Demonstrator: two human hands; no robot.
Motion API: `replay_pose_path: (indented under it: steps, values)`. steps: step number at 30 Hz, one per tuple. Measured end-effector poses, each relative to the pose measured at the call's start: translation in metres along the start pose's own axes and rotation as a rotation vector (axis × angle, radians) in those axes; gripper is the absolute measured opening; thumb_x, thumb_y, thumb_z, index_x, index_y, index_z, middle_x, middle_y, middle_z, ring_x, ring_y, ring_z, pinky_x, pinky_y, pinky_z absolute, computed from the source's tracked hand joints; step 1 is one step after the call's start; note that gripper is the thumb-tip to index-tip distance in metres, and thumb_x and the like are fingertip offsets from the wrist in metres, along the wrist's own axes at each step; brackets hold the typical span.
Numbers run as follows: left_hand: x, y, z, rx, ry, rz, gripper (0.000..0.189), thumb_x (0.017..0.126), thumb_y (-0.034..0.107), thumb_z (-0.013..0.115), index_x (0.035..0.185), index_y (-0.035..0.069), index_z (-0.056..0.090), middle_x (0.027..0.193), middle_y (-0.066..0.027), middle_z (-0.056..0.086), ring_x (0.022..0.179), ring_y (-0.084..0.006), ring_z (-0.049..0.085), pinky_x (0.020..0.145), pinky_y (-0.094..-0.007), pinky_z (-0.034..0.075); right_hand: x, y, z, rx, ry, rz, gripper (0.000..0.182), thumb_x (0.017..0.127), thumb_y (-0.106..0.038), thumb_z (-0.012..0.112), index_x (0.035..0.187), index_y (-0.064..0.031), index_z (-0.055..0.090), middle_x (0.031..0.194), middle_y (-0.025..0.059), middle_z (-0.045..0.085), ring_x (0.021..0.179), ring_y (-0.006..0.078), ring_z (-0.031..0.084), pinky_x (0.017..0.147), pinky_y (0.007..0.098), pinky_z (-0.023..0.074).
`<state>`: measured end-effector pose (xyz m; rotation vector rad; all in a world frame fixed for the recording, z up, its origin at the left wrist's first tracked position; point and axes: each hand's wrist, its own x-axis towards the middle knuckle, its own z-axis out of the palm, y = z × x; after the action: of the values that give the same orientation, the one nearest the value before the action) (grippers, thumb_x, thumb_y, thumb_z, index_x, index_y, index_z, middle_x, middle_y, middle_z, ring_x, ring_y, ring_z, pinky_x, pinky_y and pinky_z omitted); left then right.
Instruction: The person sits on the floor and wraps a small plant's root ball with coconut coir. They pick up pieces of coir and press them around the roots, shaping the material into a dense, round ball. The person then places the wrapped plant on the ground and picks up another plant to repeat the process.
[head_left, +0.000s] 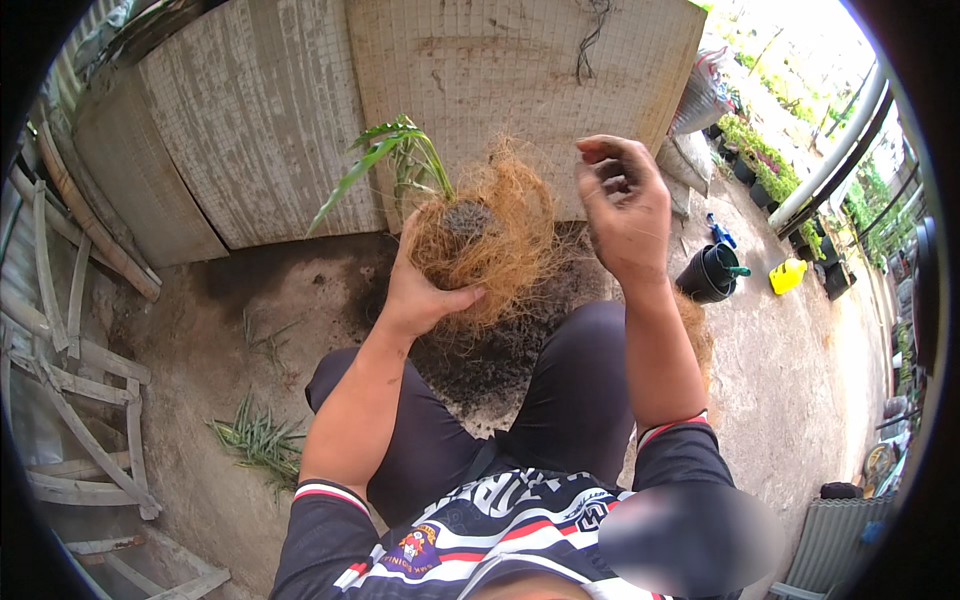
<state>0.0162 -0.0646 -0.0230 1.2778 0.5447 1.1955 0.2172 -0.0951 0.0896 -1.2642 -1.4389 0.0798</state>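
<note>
My left hand (431, 289) holds a bundle of brown coconut fibre (510, 247) from its left and lower side. Dark soil (466, 219) shows in the middle of the fibre, and a green leafy plant (409, 146) rises from it, its long leaves leaning left. To the right of the bundle my right hand (626, 195) is raised, its fingers curled and dirty with soil. It is apart from the bundle; whether it holds anything cannot be told. Dark loose soil (480, 367) lies on the ground below, between my knees.
Large pale panels (270, 112) stand in front. Nested black pots (705, 274), a yellow container (787, 276), a blue tool (720, 231) and more fibre (694, 330) are to the right. Cut leaves (259, 442) lie at the left, near a wooden frame (82, 375). Sacks (686, 157) lean behind.
</note>
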Motion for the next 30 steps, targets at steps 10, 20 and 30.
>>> replay_pose_path:
  steps: [10,20,30]
  values:
    - [0.0,0.004,0.005,0.024,-0.036,0.033,0.099,0.053,-0.002,0.08,0.136,0.008,0.026,0.122,-0.0082,0.046,0.114,-0.0198,0.047,0.098,-0.0354,0.04,0.027,0.013,0.002,0.144,-0.736,0.376,0.032,0.076,-0.023,0.07,0.094,0.0019,0.064,0.078,0.0036,0.061,0.066,0.0085,0.052,0.062,0.0232,0.0433]
    - [0.001,0.002,0.001,0.012,-0.049,-0.012,0.096,0.053,-0.004,0.078,0.134,0.006,0.028,0.122,-0.0077,0.047,0.114,-0.0198,0.047,0.098,-0.0356,0.04,0.027,0.016,0.0,0.141,-0.769,0.34,0.025,0.072,-0.01,0.07,0.092,0.0027,0.062,0.078,0.0022,0.061,0.071,0.0085,0.054,0.066,0.0241,0.0453]
    - [0.0,0.002,0.003,0.051,-0.086,-0.033,0.095,0.051,-0.004,0.079,0.133,0.005,0.031,0.122,-0.0078,0.047,0.113,-0.0196,0.047,0.098,-0.0343,0.039,0.063,0.011,-0.021,-0.026,-0.127,-0.037,0.019,0.077,-0.013,0.066,0.091,-0.0003,0.06,0.075,0.0036,0.063,0.066,0.0095,0.057,0.058,0.023,0.0457]
